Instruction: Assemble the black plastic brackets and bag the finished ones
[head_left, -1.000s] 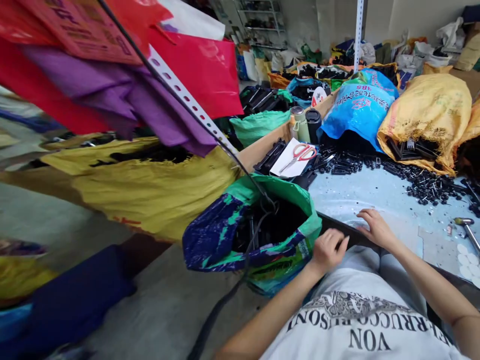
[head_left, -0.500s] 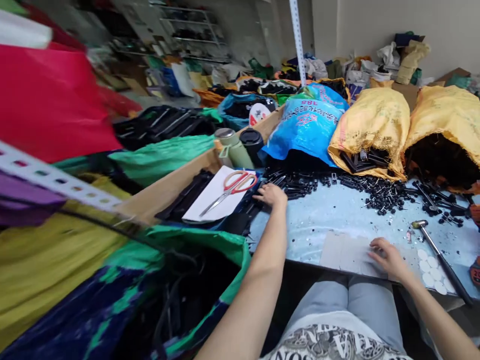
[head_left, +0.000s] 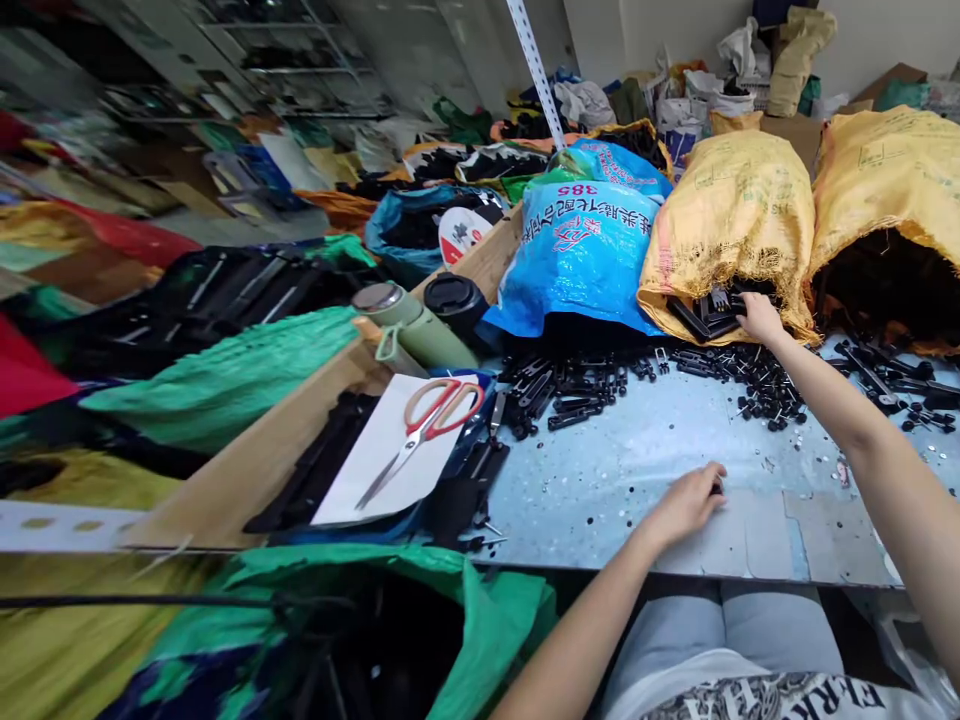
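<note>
Black angular parts [head_left: 688, 318], frayed yellow woven sack [head_left: 727, 210], right hand [head_left: 761, 317] at its mouth, left hand [head_left: 686, 503] curled, grips unclear

Dim upper left, blurred left edge, sheen on blue bag [head_left: 577, 285]

"385" plus Chinese lettering on blue sack [head_left: 574, 262], "FER" on shirt [head_left: 739, 690]

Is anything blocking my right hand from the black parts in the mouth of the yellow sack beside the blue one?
Nothing visible: the right hand is at the open mouth of the yellow sack, right by the black parts. The sack's frayed edge hangs just above the hand, not between.
</note>
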